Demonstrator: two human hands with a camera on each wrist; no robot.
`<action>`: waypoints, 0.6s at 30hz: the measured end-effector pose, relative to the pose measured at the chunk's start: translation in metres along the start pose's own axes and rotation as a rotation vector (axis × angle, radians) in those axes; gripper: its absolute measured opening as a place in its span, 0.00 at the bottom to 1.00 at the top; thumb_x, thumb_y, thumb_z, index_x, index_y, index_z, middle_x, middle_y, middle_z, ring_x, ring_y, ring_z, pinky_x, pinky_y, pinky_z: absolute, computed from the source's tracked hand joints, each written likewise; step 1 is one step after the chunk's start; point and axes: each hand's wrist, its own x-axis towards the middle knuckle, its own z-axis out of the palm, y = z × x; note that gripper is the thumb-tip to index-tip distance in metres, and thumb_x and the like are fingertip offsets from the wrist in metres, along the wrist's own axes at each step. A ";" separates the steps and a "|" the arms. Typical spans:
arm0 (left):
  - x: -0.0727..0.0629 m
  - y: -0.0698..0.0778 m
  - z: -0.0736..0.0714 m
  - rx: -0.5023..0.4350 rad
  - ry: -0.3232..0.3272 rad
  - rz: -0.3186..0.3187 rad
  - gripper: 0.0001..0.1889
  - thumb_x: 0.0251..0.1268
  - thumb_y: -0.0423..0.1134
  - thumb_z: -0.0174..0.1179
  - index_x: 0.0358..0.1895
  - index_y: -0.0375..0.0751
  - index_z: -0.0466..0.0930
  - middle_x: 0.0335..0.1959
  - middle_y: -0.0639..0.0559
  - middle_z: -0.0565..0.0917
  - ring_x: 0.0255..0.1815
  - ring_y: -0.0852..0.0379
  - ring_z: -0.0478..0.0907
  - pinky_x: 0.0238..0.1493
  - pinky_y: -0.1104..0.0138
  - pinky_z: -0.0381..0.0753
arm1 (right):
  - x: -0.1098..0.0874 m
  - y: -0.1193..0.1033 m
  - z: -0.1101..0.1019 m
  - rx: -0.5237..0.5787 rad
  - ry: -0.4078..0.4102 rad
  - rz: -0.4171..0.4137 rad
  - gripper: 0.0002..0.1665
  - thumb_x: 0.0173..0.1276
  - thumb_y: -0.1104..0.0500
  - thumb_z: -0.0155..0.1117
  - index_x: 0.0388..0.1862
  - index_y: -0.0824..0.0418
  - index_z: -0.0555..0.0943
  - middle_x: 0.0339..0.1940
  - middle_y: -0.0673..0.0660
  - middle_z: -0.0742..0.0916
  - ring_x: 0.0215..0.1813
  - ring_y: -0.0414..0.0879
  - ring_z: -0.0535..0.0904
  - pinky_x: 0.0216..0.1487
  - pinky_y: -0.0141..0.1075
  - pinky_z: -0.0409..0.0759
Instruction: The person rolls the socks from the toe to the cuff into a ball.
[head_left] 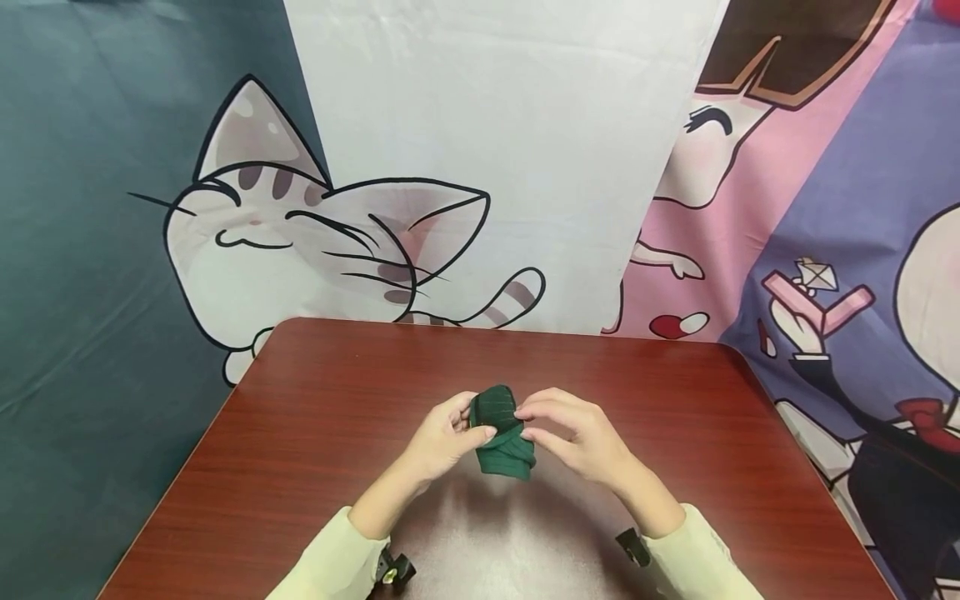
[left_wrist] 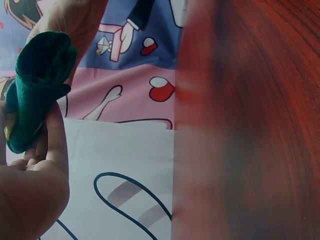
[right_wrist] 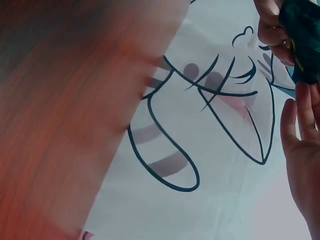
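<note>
A dark green sock (head_left: 506, 458), rolled into a bundle with a ribbed part on top, is held up over the table. My left hand (head_left: 441, 440) grips its left side, thumb across the front and fingers behind. At the bundle's right edge are the fingertips of my right hand (head_left: 581, 437), its fingers fairly straight. From the left wrist, the rolled end of the sock (left_wrist: 42, 75) shows as a hollow coil, with a small yellow patch lower down. The right wrist view catches only part of the sock (right_wrist: 302, 40), with straight fingers of the right hand (right_wrist: 305, 150) against its lower end.
Below the hands lies a reddish-brown wooden table (head_left: 337, 375) with rounded far corners. Behind it hangs a cloth backdrop (head_left: 510, 108) printed with a cartoon cat and figures. Small black devices (head_left: 395, 571) sit at both sleeve cuffs.
</note>
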 end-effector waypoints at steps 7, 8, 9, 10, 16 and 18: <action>0.001 0.000 -0.001 -0.010 -0.039 -0.017 0.21 0.66 0.30 0.62 0.60 0.26 0.73 0.48 0.41 0.85 0.45 0.59 0.83 0.46 0.70 0.83 | 0.004 0.000 0.001 -0.099 0.085 -0.237 0.10 0.72 0.62 0.67 0.47 0.66 0.87 0.41 0.57 0.89 0.40 0.46 0.85 0.40 0.27 0.81; 0.001 0.001 -0.001 -0.011 -0.045 -0.017 0.21 0.66 0.30 0.62 0.61 0.26 0.73 0.48 0.41 0.85 0.45 0.59 0.83 0.46 0.70 0.83 | 0.004 0.000 0.001 -0.106 0.096 -0.265 0.10 0.72 0.62 0.66 0.46 0.67 0.87 0.41 0.58 0.89 0.39 0.47 0.85 0.39 0.27 0.82; 0.001 0.001 -0.001 -0.013 -0.052 -0.017 0.22 0.67 0.31 0.62 0.61 0.26 0.73 0.49 0.41 0.85 0.45 0.58 0.83 0.47 0.69 0.83 | 0.005 0.000 0.002 -0.117 0.103 -0.288 0.10 0.72 0.63 0.65 0.45 0.68 0.87 0.40 0.59 0.89 0.38 0.48 0.85 0.39 0.28 0.82; 0.001 0.001 -0.002 -0.011 -0.058 -0.017 0.22 0.67 0.31 0.62 0.61 0.26 0.73 0.49 0.40 0.85 0.45 0.58 0.83 0.47 0.69 0.83 | 0.005 0.000 0.002 -0.126 0.109 -0.305 0.10 0.72 0.63 0.65 0.45 0.69 0.87 0.40 0.60 0.89 0.38 0.48 0.86 0.40 0.29 0.83; 0.004 -0.003 -0.001 0.003 -0.047 -0.050 0.21 0.67 0.32 0.62 0.60 0.26 0.74 0.46 0.43 0.86 0.43 0.58 0.83 0.46 0.69 0.83 | 0.001 -0.001 0.005 -0.165 0.115 -0.269 0.10 0.72 0.65 0.62 0.47 0.69 0.87 0.41 0.59 0.89 0.39 0.48 0.86 0.42 0.30 0.84; 0.006 -0.004 -0.001 0.000 -0.040 -0.066 0.21 0.67 0.32 0.62 0.60 0.27 0.74 0.45 0.43 0.86 0.43 0.58 0.82 0.46 0.69 0.83 | 0.000 -0.001 0.006 -0.168 0.116 -0.242 0.10 0.72 0.66 0.62 0.47 0.68 0.86 0.41 0.58 0.89 0.40 0.48 0.86 0.42 0.30 0.84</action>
